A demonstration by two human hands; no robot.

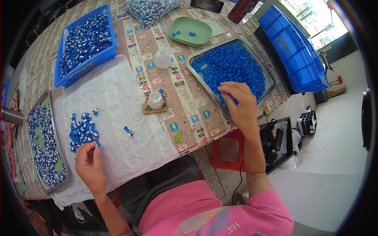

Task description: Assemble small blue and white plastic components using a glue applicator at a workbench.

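My left hand [89, 165] is closed in a pinch at the near edge of a pile of small blue-and-white pieces [83, 129] on a white cloth [122, 90]. A bit of blue shows at its fingertips; whether it is held I cannot tell. Over the near-left side of a metal tray [193, 67], my right hand [241, 106] has its thumb and fingers curled toward each other. Clear blue beads [232, 63] fill that tray. Anything between the right fingertips is too small to make out. Two joined pieces [129, 131] lie apart on the cloth.
A small clear jar [156, 100] stands on a block between my hands, with a white bottle [162, 59] behind. A blue bin [112, 43] and another metal tray [65, 173] hold blue-and-white pieces at left. A green dish [204, 26] and a blue crate [295, 51] are beyond.
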